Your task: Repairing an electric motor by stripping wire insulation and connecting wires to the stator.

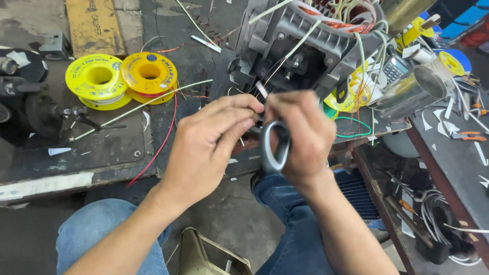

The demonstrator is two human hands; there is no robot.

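My left hand (pixel 211 140) pinches a thin wire end (pixel 261 89) between thumb and forefinger, just in front of a grey motor housing (pixel 300 43) with copper windings and pale sleeved leads. My right hand (pixel 300 135) is closed around grey-handled scissors (pixel 275 147), its fingers meeting the left hand's fingertips at the wire. The scissor blades are hidden behind the fingers. Both hands hover over the front edge of the dark workbench (pixel 102 153).
Two yellow spools (pixel 99 79) (pixel 149 74) lie at the left of the bench, with a red wire (pixel 163 142) trailing off the edge. A metal cylinder (pixel 412 91), a calculator (pixel 395 69) and more spools crowd the right. Jeans-clad knees and a concrete floor lie below.
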